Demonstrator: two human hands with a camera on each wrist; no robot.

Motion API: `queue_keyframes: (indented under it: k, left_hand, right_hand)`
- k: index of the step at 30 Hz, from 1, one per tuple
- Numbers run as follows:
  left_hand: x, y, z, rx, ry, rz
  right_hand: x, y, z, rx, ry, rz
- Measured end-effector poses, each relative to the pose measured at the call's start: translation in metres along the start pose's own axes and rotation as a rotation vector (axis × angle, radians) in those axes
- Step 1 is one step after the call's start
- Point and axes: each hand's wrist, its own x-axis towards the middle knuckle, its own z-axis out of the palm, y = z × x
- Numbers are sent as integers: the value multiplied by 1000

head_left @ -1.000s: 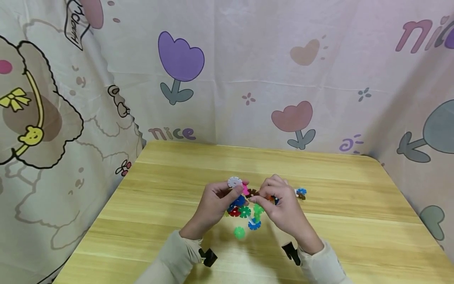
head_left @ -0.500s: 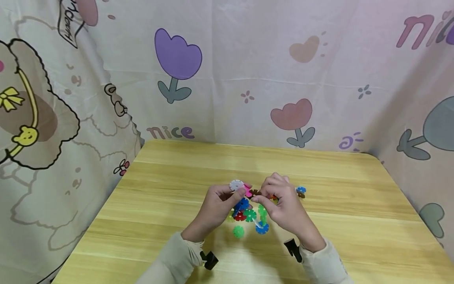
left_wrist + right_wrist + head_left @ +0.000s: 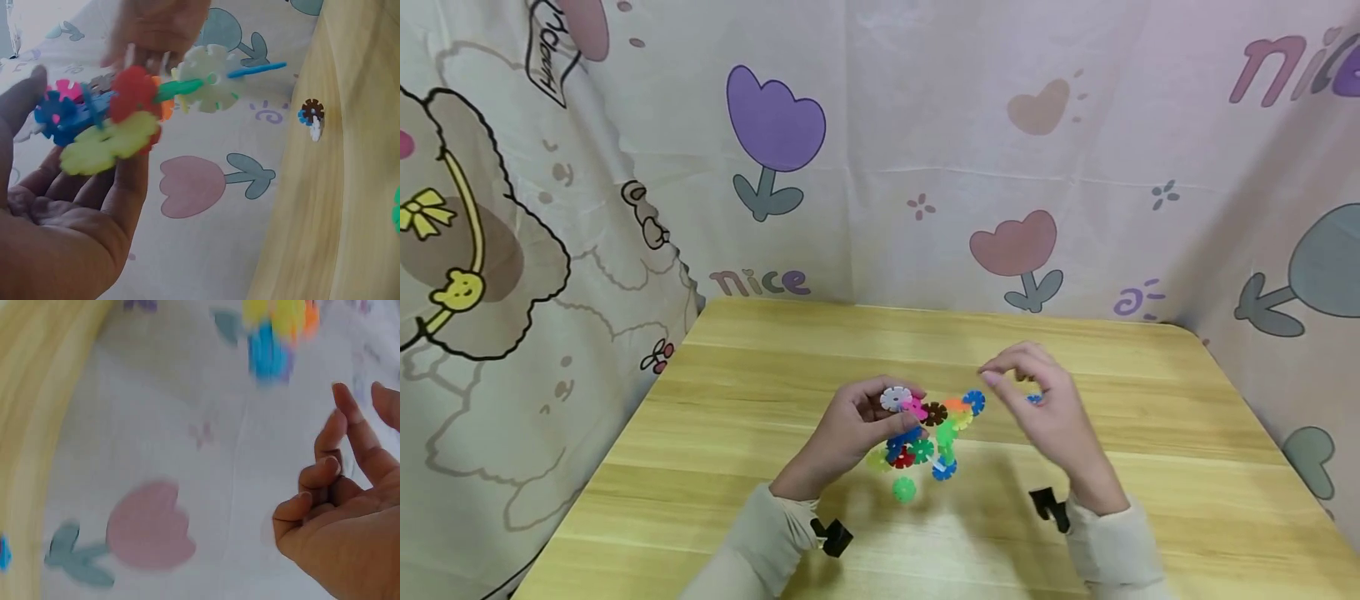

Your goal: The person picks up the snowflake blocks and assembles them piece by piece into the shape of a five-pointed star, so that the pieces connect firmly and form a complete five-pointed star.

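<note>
My left hand [image 3: 857,421] grips a joined cluster of notched plastic snowflake discs [image 3: 934,414] over the table. In the head view a white disc [image 3: 896,398] and a pink disc [image 3: 914,408] sit at its thumb and fingers. From there brown, orange, yellow, green and blue discs run to the right. A yellow disc [image 3: 109,147] and a red disc [image 3: 134,94] face the left wrist camera. My right hand [image 3: 1051,408] is off to the right of the cluster, fingers loosely bent, holding nothing. The right wrist view shows this hand [image 3: 350,512] with bare fingertips apart from the blurred discs.
On the wooden table [image 3: 760,350] a loose green disc [image 3: 905,489] lies below the cluster. Behind my right hand is a small group with a brown disc [image 3: 312,110], a blue one and a white one. A patterned cloth [image 3: 910,108] hangs behind the table.
My right hand has let go of the cluster and moved right and up, uncovering its orange, yellow and blue discs. My left hand keeps its grip, shifting slightly.
</note>
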Motion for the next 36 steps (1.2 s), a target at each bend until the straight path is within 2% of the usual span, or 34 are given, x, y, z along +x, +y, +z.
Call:
queue_keyframes:
  k: [4,8,13,16,19,26,29,36]
  left_hand:
    - [0,-1,-2,-14,-49,-8]
    - [0,-2,-1,4,-56,-22]
    - [0,-4,0,-2,-35,-37]
    - [1,-5,1,-31,-35,-48]
    - [2,-7,2,-46,-37,-64]
    - [4,-10,4,-31,-20,-89]
    - [4,-10,3,-28,5,-79]
    - [4,-11,3,-79,5,-51]
  right_hand:
    - [0,18,-25,-52,56,89]
    - [0,29,-38,-89,41,157]
    - [1,34,-39,-124,-67,198]
    - [0,37,-39,-169,-150,245]
    - [-1,43,-41,-211,-198,298]
    - [-5,59,-48,-269,-220,352]
    - [-5,60,-50,-268,-220,364]
    - [-5,58,-53,-271,-226,403]
